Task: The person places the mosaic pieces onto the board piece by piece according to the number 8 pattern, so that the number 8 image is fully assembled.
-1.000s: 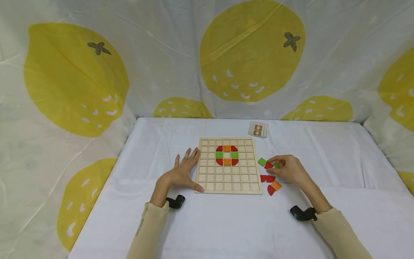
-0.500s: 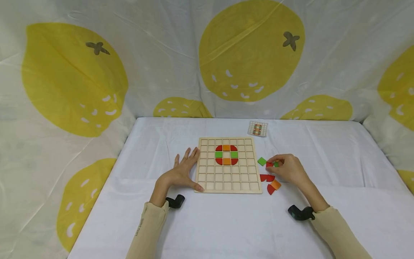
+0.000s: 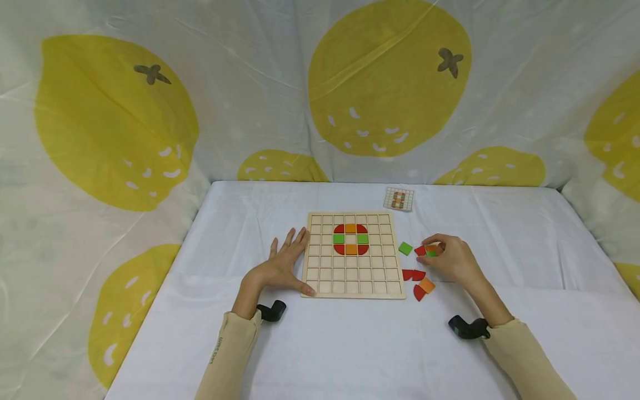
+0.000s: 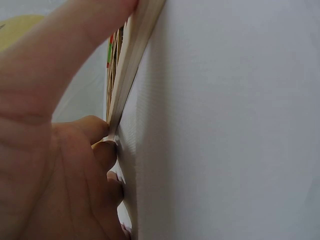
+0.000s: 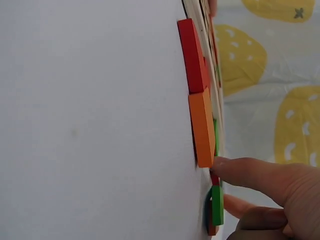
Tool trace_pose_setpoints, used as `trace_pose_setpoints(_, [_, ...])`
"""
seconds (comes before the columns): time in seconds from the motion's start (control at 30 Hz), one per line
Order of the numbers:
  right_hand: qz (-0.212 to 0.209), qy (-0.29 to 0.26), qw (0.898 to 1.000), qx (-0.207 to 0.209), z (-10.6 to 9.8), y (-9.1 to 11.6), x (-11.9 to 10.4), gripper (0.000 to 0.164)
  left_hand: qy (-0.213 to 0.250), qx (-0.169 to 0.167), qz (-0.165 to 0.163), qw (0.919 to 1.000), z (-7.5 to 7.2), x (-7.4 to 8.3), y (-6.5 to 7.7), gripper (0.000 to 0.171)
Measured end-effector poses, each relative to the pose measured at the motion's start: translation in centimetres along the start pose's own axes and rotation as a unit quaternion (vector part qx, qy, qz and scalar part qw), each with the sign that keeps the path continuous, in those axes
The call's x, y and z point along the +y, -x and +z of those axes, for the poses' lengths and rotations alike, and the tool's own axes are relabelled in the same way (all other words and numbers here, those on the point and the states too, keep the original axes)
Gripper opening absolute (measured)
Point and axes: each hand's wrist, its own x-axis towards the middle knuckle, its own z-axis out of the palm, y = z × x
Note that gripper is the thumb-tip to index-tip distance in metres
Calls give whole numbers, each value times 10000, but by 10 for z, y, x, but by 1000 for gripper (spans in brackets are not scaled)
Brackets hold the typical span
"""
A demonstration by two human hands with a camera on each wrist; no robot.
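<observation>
In the head view a pale wooden grid board [image 3: 353, 260] lies on the white table, with a ring of red, orange and green tiles set in its cells. My left hand [image 3: 280, 268] spreads along the board's left side, thumb on the near corner and fingertips at the edge. To the right of the board, my right hand [image 3: 452, 258] curls thumb and index finger round a red quarter-circle tile [image 3: 420, 251]. Against that tile lie an orange tile [image 3: 431, 248] and a green tile [image 5: 217, 205], partly hidden by the fingers.
Near the right hand lie a loose green square tile [image 3: 405, 248], two red tiles [image 3: 418, 275], an orange square [image 3: 426, 285] and another red quarter circle [image 3: 419, 293]. A small pattern card [image 3: 399, 199] lies behind the board. Lemon-print cloth [image 3: 260, 100] hangs around the table.
My right hand has shifted slightly right and away from me. The red tile has turned and moved with it, and the orange and green tiles show more. The left hand stays put.
</observation>
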Motion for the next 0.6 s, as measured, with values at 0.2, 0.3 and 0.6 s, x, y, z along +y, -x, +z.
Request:
trace_pose_setpoints(0.2, [24,-165,9999,-38,-5,0,5,33,-26,-3,-2,10000,0,2,1,148])
trace_pose_setpoints(0.3, [24,-281,9996,-64,-3,-1,6,30,-11,-2,-32,10000,0,3,1,147])
trace_pose_setpoints(0.6, [-105,-405,9991,38,3,-4,9,31,22,-3,-59,10000,-1,4,2,147])
